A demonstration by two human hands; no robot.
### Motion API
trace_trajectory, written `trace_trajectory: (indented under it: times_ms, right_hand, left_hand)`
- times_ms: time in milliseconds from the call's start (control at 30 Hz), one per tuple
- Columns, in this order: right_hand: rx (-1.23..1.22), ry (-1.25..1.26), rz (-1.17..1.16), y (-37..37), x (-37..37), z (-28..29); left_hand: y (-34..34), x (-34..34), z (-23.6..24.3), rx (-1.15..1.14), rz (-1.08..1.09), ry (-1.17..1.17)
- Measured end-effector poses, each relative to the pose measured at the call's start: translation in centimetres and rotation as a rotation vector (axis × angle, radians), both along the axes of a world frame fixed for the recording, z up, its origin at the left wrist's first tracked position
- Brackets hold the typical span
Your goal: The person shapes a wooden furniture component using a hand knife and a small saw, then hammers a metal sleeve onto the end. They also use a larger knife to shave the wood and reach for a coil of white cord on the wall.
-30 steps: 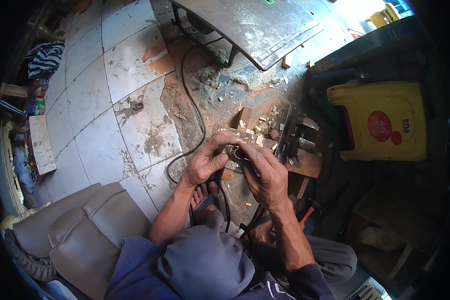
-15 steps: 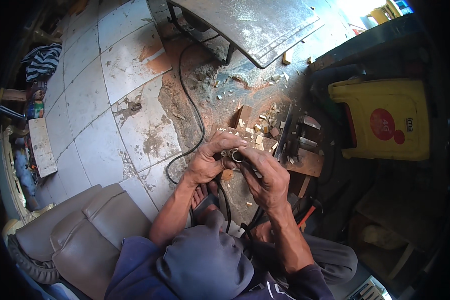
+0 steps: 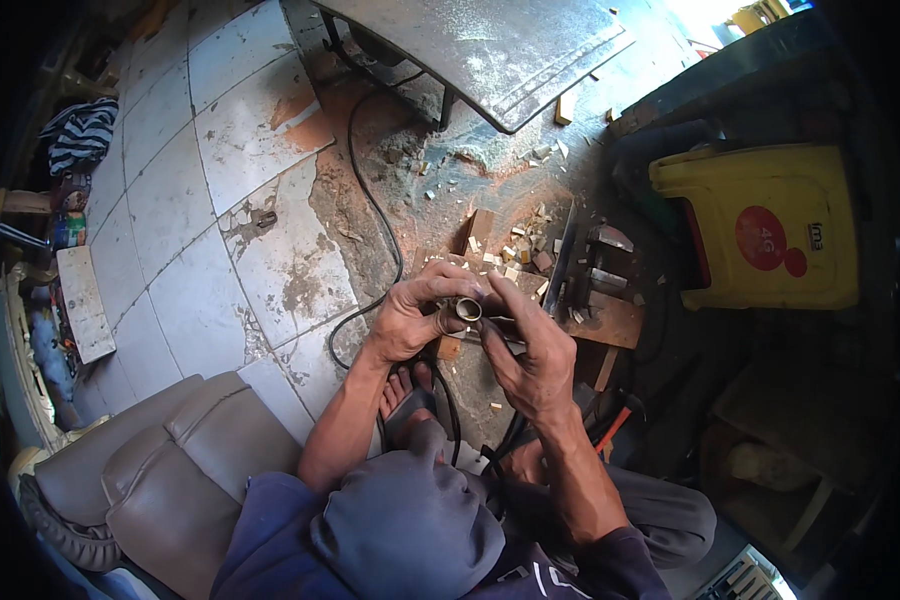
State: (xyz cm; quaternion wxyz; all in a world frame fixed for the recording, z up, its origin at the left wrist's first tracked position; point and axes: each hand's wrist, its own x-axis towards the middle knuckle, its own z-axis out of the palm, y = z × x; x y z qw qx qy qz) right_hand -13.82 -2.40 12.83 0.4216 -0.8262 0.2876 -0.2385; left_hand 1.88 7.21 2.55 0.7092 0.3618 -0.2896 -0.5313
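Left hand (image 3: pixel 406 318): thumb and fingers pinched on a small metal ring (image 3: pixel 468 318) from its left side. Right hand (image 3: pixel 532 358): forefinger and thumb spread round the ring's right side; can't tell if they touch it or bear any load. Hands close together, ring in the gap between them.

Key relation: ring sits at the left fingertips, just left of the right ones, so left is nearer. Open mouth faces up toward the head, bore axis running roughly along the line of sight, slightly tipped. No long axis visible; depth below the mouth is hidden by fingers, so short ring vs. tube end can't be told.

Below the hands: small orange-brown wood block (image 3: pixel 449 347), bare foot in a sandal (image 3: pixel 407 398), black cable (image 3: pixel 375 200) looping left. Beyond: pale wood offcuts (image 3: pixel 511 272), brown block (image 3: pixel 478 231), dusty table (image 3: pixel 470 55). Right: red-handled tool (image 3: pixel 613 430), yellow plastic item (image 3: pixel 760 235). Left: padded brown seat (image 3: pixel 185 470).
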Motion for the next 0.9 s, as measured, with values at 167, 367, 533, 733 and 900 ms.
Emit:
trace_trajectory:
  times_ms: [167, 367, 533, 733, 900]
  right_hand:
    - [0.104, -0.017, -0.054, 0.4, -0.7, -0.6]
    - [0.132, -0.020, -0.087, 0.4, -1.5, -0.4]
    - [0.084, -0.050, -0.129, 0.5, -1.4, -1.1]
    - [-0.001, -0.021, -0.167, 0.5, -3.1, -0.4]
    - [-0.222, 0.102, -0.139, -1.4, -9.5, 9.8]
  left_hand:
    - [-0.2, 0.3, 0.0, 0.006, -0.006, -0.161]
    - [-0.6, 0.3, 0.4, 0.007, -0.009, -0.172]
    - [-0.6, 1.3, 0.1, -0.011, 0.019, -0.231]
    - [-1.3, 1.2, -0.3, -0.002, 0.022, -0.210]
    - [-0.2, 1.1, -1.0, 0.009, 0.072, -0.260]
